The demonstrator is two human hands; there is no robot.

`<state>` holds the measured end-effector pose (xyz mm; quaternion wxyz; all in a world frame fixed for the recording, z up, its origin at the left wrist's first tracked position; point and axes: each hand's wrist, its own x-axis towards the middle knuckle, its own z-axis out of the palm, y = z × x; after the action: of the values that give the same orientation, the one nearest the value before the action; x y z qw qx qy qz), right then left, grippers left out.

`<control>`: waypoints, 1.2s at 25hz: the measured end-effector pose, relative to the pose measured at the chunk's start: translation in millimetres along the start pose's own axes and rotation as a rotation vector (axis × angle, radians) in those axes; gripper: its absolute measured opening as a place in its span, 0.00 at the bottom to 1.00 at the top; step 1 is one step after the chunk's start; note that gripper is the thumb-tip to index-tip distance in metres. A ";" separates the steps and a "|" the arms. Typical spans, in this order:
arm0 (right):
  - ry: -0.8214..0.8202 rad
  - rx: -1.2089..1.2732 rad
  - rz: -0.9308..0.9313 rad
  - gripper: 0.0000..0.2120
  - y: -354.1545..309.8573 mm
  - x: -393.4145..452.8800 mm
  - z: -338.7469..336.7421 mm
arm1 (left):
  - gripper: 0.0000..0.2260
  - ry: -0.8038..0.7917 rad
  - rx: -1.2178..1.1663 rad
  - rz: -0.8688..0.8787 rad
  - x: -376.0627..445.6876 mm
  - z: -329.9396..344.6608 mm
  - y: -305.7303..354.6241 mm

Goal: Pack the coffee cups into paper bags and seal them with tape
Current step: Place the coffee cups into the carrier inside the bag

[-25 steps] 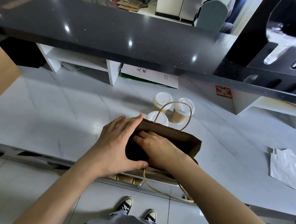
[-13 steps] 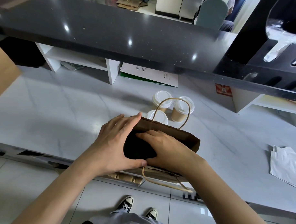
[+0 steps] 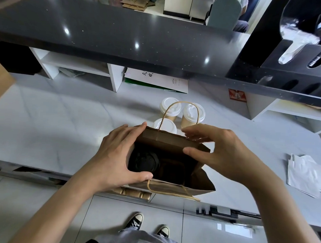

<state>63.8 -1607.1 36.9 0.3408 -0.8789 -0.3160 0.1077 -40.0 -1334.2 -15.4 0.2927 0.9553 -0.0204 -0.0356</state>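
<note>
A brown paper bag (image 3: 199, 182) stands open on the pale counter, close to its front edge. Inside it, at the left, sits a cup with a black lid (image 3: 143, 161); the right half of the bag is dark. My left hand (image 3: 115, 152) grips the left end of the bag's mouth, thumb on the near rim and fingers on the far rim. My right hand (image 3: 222, 150) hovers over the right side of the mouth with loosely curved fingers by the far rim and handle, holding nothing. Three white-lidded cups (image 3: 170, 106) stand just behind the bag.
A black raised countertop (image 3: 104, 28) overhangs the back of the work surface. A white folder with characters (image 3: 157, 80) lies under it. Flat white paper bags (image 3: 305, 175) lie at the right. The counter's front edge (image 3: 45, 170) runs just below the bag.
My right hand has come up out of the bag and now hangs over its right side. The black-lidded cup is now visible inside. My left hand still holds the bag's left end.
</note>
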 end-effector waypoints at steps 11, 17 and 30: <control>0.254 -0.028 0.137 0.02 64.4 37.2 -12.9 | 0.53 0.004 -0.071 0.013 1.5 1.3 9.8; 0.278 -0.105 0.229 0.11 100.2 71.6 5.5 | 0.52 0.030 -0.069 0.022 4.1 4.8 14.5; 0.172 -0.252 0.297 0.30 135.9 116.3 21.6 | 0.52 0.049 -0.064 -0.008 5.4 5.9 21.2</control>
<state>211.0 -1599.7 -66.8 0.2343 -0.9574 -0.1638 0.0408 -35.5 -1355.3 -8.7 0.3232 0.9462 -0.0082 -0.0140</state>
